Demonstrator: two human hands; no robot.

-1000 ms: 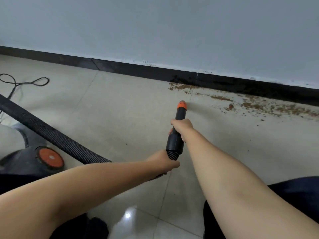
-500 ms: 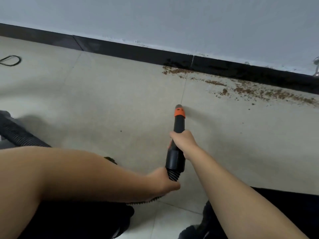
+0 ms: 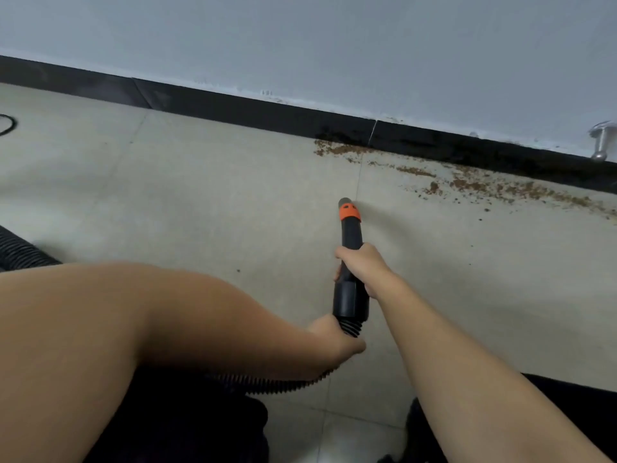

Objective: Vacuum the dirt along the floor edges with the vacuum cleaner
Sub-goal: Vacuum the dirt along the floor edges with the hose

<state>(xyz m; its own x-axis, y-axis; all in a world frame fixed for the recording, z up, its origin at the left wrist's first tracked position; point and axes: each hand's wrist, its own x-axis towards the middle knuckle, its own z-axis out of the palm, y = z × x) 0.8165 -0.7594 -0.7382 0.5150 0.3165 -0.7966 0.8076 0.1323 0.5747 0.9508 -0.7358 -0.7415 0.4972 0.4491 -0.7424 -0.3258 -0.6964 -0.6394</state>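
A black vacuum nozzle with an orange ring near its tip points at the wall, its tip just above the tiled floor. My right hand grips the nozzle's middle. My left hand holds the ribbed black hose just behind the nozzle's collar. Brown dirt lies scattered along the black skirting board, starting beyond the nozzle tip and running to the right. The nozzle tip is short of the dirt and does not touch it.
A grey wall rises above the skirting. A metal door stop sticks out of the wall at the far right. More ribbed hose shows at the left edge, and a thin black cable lies at the far left. My dark-clothed legs fill the bottom.
The view has swung right and dropped closer to the floor; the vacuum body and most of the cable have left the frame. Both hands keep their hold, and the nozzle still points at the dirt.
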